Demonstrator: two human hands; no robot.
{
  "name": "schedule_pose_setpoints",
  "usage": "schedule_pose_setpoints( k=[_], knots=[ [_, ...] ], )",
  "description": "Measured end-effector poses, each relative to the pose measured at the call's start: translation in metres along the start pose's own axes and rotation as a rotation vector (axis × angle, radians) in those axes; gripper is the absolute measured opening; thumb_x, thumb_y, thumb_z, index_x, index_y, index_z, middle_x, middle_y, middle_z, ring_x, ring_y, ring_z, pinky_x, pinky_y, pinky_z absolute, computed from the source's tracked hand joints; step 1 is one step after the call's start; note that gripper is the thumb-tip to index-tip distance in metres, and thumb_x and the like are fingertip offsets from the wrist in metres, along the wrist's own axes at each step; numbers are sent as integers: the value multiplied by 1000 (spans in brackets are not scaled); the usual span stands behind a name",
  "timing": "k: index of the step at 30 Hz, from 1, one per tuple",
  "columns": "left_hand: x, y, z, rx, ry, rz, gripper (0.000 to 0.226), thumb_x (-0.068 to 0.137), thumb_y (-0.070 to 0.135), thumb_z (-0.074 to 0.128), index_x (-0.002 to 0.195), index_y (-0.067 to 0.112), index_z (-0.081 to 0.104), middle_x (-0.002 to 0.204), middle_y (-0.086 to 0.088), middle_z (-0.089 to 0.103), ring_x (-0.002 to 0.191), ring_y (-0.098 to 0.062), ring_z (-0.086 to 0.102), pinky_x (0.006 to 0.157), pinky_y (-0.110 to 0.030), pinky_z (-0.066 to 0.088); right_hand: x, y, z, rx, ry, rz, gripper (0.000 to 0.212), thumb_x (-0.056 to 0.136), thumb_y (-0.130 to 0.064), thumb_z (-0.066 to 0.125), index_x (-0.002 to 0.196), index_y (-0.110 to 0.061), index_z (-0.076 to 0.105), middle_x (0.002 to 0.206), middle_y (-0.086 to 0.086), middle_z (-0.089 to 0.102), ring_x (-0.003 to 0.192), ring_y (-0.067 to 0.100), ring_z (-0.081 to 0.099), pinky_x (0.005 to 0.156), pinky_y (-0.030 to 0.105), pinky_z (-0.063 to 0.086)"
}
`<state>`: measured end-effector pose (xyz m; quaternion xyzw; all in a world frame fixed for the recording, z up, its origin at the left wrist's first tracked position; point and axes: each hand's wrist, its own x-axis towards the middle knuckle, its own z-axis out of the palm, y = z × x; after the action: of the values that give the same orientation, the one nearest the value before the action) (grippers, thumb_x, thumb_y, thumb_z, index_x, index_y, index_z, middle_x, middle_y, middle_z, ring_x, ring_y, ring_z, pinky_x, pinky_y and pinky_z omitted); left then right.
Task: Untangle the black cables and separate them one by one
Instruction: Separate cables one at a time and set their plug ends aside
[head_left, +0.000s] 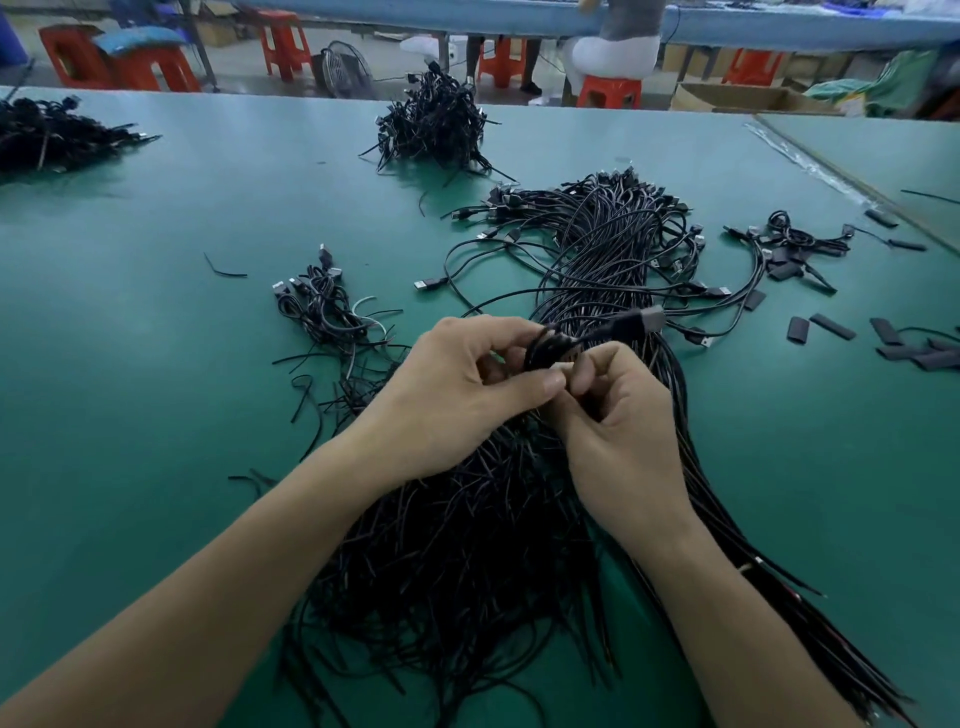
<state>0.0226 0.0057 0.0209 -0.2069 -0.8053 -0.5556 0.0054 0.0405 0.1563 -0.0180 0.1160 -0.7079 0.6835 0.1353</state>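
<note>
A big tangle of black cables (613, 244) with USB plugs runs from the middle of the green table (156, 364) down toward me. Above that tangle, my left hand (457, 395) and my right hand (618, 421) meet, both pinching one coiled black cable (550, 345). Its USB plug (647, 319) sticks out to the upper right of my fingers. The loose cut ends of the bundle (467, 561) fan out beneath my forearms, partly hidden by them.
A small pile of coiled cables (327, 306) lies to the left. A taller heap (434, 124) sits at the far edge and another (52, 135) far left. Short black sleeve pieces (831, 325) are scattered at right. Red stools (283, 41) and a seated person (618, 47) are beyond the table.
</note>
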Motion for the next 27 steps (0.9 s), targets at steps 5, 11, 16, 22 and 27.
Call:
schedule_pose_setpoints(
  k=[5, 11, 16, 22, 27],
  knots=[
    [-2, 7, -6, 11, -36, 63, 31, 80, 3, 77, 99, 28, 79, 96, -3, 72, 87, -31, 67, 83, -51, 55, 3, -2, -5, 84, 65, 11, 37, 88, 7, 64, 74, -24, 49, 70, -14, 64, 69, 2, 61, 70, 21, 54],
    [-8, 13, -2, 211, -43, 107, 39, 71, 20, 56, 100, 33, 78, 85, 7, 47, 74, -9, 51, 66, -14, 41, 2, -2, -8, 362, 108, 79, 36, 89, 6, 61, 74, -20, 41, 75, -5, 64, 61, 4, 59, 55, 15, 49],
    [-5, 9, -4, 243, 1, 93, 24, 90, 43, 59, 97, 32, 79, 79, 8, 70, 76, -7, 65, 68, -26, 51, 2, 1, -5, 220, 155, 36, 45, 90, 7, 63, 68, -28, 43, 77, -3, 64, 75, 11, 62, 71, 21, 53],
    [-6, -1, -3, 390, 2, 45, 14, 81, 28, 81, 79, 32, 68, 62, 12, 63, 55, -2, 56, 54, -14, 43, 0, -3, 0, 90, 250, -66, 42, 89, 7, 63, 70, -22, 40, 74, -11, 65, 77, 5, 62, 76, 17, 49],
    [-4, -1, -3, 284, 56, -37, 11, 91, 18, 69, 83, 25, 71, 61, 9, 70, 51, -5, 67, 54, -27, 57, -5, -7, 5, 109, 171, -107, 39, 89, 9, 63, 71, -19, 43, 74, -12, 63, 78, 4, 63, 77, 15, 51]
  ],
)
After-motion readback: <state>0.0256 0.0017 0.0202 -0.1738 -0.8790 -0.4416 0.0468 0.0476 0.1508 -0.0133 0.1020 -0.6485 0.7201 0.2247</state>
